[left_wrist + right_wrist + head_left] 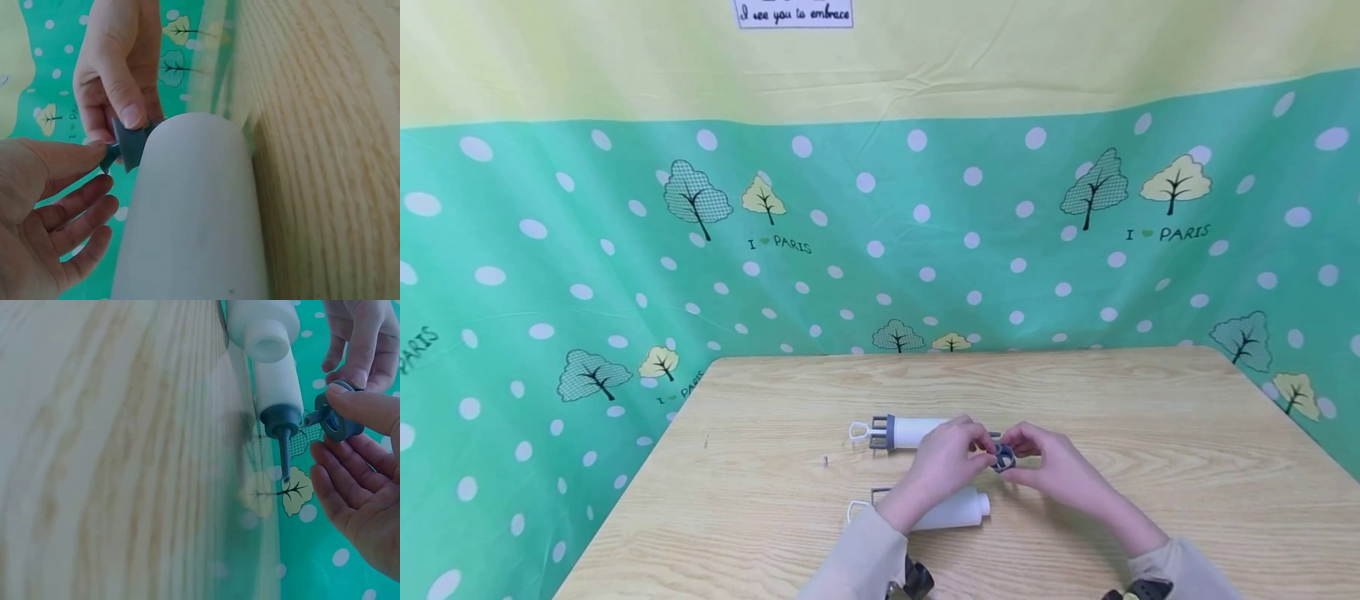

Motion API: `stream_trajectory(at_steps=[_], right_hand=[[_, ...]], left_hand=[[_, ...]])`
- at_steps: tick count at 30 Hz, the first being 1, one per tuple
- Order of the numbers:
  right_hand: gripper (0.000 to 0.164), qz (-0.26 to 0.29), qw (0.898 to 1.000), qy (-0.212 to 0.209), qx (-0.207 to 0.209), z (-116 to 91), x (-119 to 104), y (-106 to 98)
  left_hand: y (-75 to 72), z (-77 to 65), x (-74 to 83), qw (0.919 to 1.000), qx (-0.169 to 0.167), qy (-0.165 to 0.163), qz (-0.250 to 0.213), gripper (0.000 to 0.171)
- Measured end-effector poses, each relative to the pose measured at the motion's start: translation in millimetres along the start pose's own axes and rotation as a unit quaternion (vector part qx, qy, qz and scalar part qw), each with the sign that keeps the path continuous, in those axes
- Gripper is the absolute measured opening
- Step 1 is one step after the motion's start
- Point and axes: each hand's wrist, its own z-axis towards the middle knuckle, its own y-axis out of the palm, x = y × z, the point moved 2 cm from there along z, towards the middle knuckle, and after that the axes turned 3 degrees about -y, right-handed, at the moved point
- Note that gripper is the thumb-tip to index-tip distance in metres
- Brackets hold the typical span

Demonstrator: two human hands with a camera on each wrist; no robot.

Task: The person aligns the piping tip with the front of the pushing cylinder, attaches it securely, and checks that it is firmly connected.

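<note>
Between my two hands is a dark blue-grey ring-shaped cap, held above the table. My left hand pinches its left side with thumb and forefinger, the other fingers loosely bent. From the right, my right hand grips the cap's rim, thumb on top and fingers below. A thin stem juts from the cap in the right wrist view. Below my left forearm lies a white syringe-like tube with a bare neck. Behind it, partly hidden by my left hand, is a second white tube.
The far tube has a blue-grey nozzle and a white ring handle. Another ring handle belongs to the near tube. A tiny dark bit lies on the wooden table. A green dotted curtain hangs behind.
</note>
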Motion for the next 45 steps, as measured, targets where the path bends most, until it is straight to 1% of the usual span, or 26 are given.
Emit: stream_trajectory(at_steps=[3, 8, 13, 19, 24, 28, 32, 37, 41, 43, 45], right_hand=[[0.031, -0.007, 1.0, -0.008, 0.002, 1.1, -2.1, 0.1], [0.031, -0.012, 1.0, -0.012, 0.0, 2.3, -6.2, -0.4], [0.031, -0.016, 1.0, -0.015, -0.001, 2.8, -8.6, 0.3], [0.032, -0.01, 1.0, -0.012, -0.006, 3.3, -9.1, 1.4], [0.031, 0.0, 1.0, -0.016, -0.009, 4.5, -7.5, 3.6], [0.033, 0.005, 1.0, -0.007, -0.008, 3.9, -5.9, 3.6], [0.037, 0.004, 1.0, 0.003, -0.016, 2.9, -5.2, 2.6], [0.04, -0.006, 1.0, 0.002, -0.022, 1.2, -5.3, 2.1], [0.041, -0.013, 1.0, -0.007, -0.019, -0.9, -6.5, 3.0], [0.041, -0.012, 1.0, -0.012, -0.019, -1.8, -7.1, 3.6], [0.041, -0.011, 1.0, -0.014, -0.019, -2.4, -7.6, 4.2]], left_hand=[[1.4, 0.0, 0.5, 0.9999, 0.004, 0.009, 0.01, 0.004], [1.6, 1.2, 1.4, 0.9998, 0.002, 0.013, 0.017, 0.002], [2.1, 1.6, 2.2, 0.999, 0.002, 0.029, 0.034, 0.004], [1.9, 1.1, 2.1, 0.9987, -0.001, 0.039, 0.034, 0.005], [-2.9, -0.6, -1.4, 0.9988, 0.0, 0.038, 0.03, 0.007], [-9.4, -5.4, -7.1, 0.9996, 0.003, 0.025, 0.015, 0.014], [-15.5, -13.5, -12.5, 0.9998, -0.015, 0.009, 0.011, 0.023], [-18.2, -25.0, -16.1, 0.9971, -0.06, 0.004, 0.046, 0.031], [-16.5, -34.0, -17.5, 0.9896, -0.097, 0.021, 0.104, 0.04], [-15.6, -38.3, -18.2, 0.9848, -0.111, 0.032, 0.13, 0.044], [-15.2, -42.3, -18.7, 0.9811, -0.12, 0.039, 0.147, 0.046]])
